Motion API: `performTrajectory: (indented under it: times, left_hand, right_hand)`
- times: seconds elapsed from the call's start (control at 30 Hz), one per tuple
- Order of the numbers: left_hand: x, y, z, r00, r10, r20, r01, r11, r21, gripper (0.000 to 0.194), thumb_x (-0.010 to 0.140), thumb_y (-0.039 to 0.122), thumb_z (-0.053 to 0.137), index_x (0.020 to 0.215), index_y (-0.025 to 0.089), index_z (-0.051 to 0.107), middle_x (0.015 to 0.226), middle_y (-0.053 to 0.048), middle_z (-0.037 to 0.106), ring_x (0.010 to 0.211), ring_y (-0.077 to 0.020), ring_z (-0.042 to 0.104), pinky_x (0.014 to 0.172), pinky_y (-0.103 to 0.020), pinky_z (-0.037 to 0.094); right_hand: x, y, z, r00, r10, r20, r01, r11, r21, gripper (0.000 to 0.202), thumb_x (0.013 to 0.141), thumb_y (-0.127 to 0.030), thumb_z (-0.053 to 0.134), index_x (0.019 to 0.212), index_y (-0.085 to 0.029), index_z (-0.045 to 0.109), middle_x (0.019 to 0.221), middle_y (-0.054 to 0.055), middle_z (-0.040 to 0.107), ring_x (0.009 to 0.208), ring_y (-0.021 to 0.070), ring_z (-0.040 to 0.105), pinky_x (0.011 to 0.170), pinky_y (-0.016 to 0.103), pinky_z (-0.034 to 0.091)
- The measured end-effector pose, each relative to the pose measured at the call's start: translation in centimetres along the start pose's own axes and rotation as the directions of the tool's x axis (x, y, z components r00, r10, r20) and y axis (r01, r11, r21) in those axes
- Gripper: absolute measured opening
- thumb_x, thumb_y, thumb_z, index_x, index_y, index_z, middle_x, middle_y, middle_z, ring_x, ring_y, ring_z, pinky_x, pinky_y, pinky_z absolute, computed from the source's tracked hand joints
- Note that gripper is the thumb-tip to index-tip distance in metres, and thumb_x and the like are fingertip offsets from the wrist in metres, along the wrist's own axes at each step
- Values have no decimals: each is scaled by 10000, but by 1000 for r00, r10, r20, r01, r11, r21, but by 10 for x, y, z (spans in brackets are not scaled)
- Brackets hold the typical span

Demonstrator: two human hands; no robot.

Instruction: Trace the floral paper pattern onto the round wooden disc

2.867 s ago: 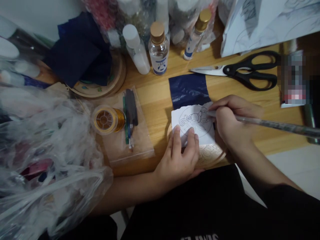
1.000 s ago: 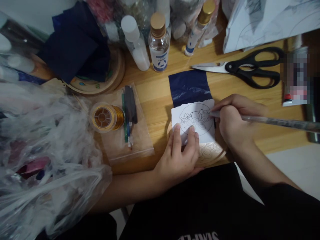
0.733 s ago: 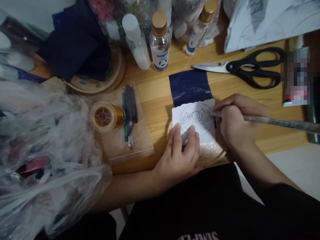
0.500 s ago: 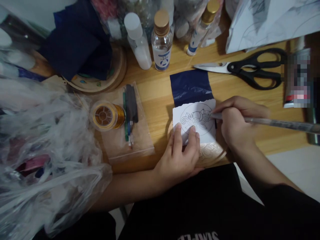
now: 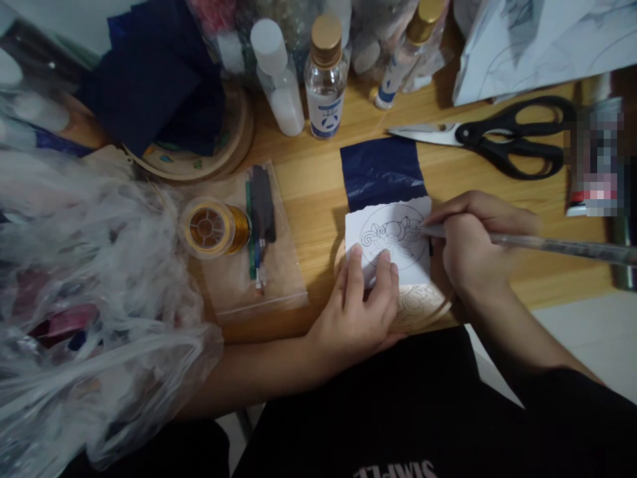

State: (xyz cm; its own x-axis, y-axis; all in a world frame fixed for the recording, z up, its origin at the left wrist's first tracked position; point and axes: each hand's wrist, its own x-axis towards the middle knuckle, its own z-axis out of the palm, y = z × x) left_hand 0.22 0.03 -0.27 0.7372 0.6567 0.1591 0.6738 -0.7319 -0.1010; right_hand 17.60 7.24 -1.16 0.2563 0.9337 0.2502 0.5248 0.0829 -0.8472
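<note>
Both paper (image 5: pixel 398 273) and hoop (image 5: pixel 428 315) are lying at the bench's (image 5: pixel 308 219) near edge, left hand (image 5: pixel 355 322) clasping them, right hand (image 5: pixel 470 249) tightly pinching the pen (image 5: pixel 552 245), its tip pointing leftward onto the paper.

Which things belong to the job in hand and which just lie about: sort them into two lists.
In use, it seems:
- drawing paper, under the left hand
- pen, in the right hand
- patterned round piece, beneath the paper
- dark blue sheet, meeting the paper

Apparently lying about:
- scissors
- thread spool
- bagged brushes
- white-capped bottle
</note>
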Motion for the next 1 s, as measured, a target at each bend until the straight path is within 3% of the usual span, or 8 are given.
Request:
performTrajectory:
  times: [0.7,1.0]
  left_hand:
    - [-1,1,1,1000,-9,6,9,1000,-26,876,886,744,450,1372,21,543,1412,-214,545,1196,-453,586,1000,-499,442]
    - [-1,0,-1,1000,-2,20,3,1000,-31,843,895,726,453,1361,32,557,1421,-217,541,1194,-444,593,977,-491,458]
  right_hand:
    - [1,-1,-2,999,2,41,-1,999,-33,283,652,-57,437,571,-202,667,503,-79,598,467,46,500,455,181,359]
    - [2,-3,1,1000,24,-16,-24,1000,-19,275,645,-91,435,537,-211,659,505,-60,608,454,77,509,447,212,379]
